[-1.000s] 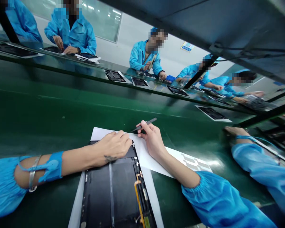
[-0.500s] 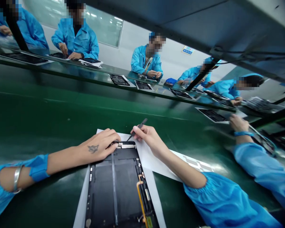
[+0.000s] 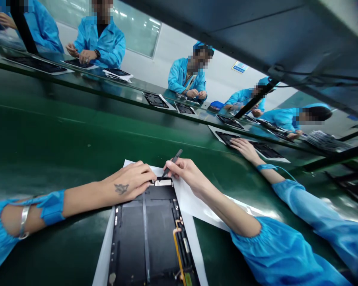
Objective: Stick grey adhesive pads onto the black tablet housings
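Note:
A black tablet housing point(image 3: 161, 222), its inside facing up and an orange flex cable point(image 3: 178, 246) along its right side, lies before me on white paper point(image 3: 200, 254). My left hand point(image 3: 134, 180) rests across its far left corner, fingers bent and pressed together; the fingertips meet near a whitish strip point(image 3: 164, 182) at the far edge, and anything between them is hidden. Dark tweezers point(image 3: 176, 157) slant down from my right hand point(image 3: 181, 171), pinched between thumb and fingers. Their tips point at the strip; whether they touch it I cannot tell.
From the right, a co-worker's hand point(image 3: 246, 151) reaches onto another tablet housing point(image 3: 225, 138) on the green bench point(image 3: 62, 139). Beyond, several people in blue work along a raised ledge with more housings point(image 3: 155, 100). A metal shelf point(image 3: 256, 31) hangs overhead.
The tweezer tips have come down from above the far edge to the strip. My left fingers have shifted slightly right. The co-worker's hand has moved left with another housing under it.

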`<state>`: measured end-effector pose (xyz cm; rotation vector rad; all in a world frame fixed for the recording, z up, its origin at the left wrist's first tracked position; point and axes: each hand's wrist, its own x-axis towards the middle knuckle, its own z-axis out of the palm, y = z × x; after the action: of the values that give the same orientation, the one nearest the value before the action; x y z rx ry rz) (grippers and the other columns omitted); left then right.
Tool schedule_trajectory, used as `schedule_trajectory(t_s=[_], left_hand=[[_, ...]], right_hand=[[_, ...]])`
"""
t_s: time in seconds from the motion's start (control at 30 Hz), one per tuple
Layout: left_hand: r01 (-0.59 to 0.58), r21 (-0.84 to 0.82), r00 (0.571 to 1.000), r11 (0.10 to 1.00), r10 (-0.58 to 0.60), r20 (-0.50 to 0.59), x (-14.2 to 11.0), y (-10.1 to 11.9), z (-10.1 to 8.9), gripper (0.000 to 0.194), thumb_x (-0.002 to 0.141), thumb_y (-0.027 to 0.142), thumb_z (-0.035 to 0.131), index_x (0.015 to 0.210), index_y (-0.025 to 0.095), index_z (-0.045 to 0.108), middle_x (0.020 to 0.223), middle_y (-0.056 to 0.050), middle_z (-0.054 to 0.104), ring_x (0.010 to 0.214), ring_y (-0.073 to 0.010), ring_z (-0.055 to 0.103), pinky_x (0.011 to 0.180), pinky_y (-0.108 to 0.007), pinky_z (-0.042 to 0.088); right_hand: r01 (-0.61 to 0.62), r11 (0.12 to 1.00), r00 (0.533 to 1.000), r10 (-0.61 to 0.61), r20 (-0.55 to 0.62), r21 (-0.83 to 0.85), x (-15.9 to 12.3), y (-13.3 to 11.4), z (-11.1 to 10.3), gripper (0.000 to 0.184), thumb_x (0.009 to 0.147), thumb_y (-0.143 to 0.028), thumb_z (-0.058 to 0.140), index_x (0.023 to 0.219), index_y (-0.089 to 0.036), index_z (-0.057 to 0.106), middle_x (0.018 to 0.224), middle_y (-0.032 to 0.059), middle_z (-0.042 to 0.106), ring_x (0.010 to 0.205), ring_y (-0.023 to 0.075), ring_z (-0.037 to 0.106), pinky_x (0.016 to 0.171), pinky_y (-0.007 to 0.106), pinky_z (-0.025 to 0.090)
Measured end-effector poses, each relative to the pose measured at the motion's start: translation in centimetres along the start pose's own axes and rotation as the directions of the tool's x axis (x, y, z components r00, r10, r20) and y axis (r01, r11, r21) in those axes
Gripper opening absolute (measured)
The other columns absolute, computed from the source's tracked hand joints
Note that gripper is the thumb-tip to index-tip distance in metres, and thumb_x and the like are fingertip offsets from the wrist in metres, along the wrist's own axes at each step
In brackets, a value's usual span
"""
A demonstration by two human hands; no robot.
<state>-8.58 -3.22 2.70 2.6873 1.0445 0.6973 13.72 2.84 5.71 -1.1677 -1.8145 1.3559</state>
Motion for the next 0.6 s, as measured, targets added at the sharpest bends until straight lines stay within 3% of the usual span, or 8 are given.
schedule_trajectory(t_s=[0.3, 0.5, 0.6], left_hand=[[0.003, 0.143, 0.999, 0.990, 0.004, -0.047, -0.1, 0.8, -0.3, 0.022, 0.100, 0.016, 0.045, 0.097, 0.013, 0.066, 0.096, -0.008, 0.068, 0.092, -0.0208, 0.063, 0.080, -0.031, 0.050], [0.003, 0.122, 0.996, 0.993, 0.008, -0.084, -0.3, 0.9, -0.5, 0.027, 0.102, 0.017, 0.042, 0.092, 0.013, 0.067, 0.092, -0.008, 0.069, 0.088, -0.0197, 0.063, 0.076, -0.031, 0.049], [0.081, 0.039, 0.993, 0.996, -0.077, -0.084, 0.1, 1.0, -0.8, 0.021, 0.101, 0.025, 0.048, 0.103, 0.016, 0.066, 0.101, -0.007, 0.069, 0.094, -0.0207, 0.062, 0.081, -0.033, 0.047]], right_hand=[[0.073, 0.978, 0.975, -0.030, -0.219, 0.193, -1.9, 0.4, 0.2, 0.040, 0.079, -0.057, 0.073, 0.069, -0.018, 0.071, 0.063, 0.0019, 0.063, 0.066, 0.0158, 0.053, 0.068, 0.030, 0.040], [0.066, 0.979, 0.961, -0.010, -0.276, 0.195, -2.7, 0.8, 1.0, 0.040, 0.079, -0.054, 0.073, 0.061, -0.019, 0.069, 0.066, 0.0042, 0.065, 0.073, 0.0192, 0.059, 0.076, 0.033, 0.045], [0.102, 0.973, 0.947, -0.031, -0.319, 0.209, -3.2, 0.5, 1.5, 0.040, 0.082, -0.052, 0.072, 0.059, -0.020, 0.068, 0.072, 0.0053, 0.067, 0.078, 0.0202, 0.060, 0.081, 0.034, 0.045]])
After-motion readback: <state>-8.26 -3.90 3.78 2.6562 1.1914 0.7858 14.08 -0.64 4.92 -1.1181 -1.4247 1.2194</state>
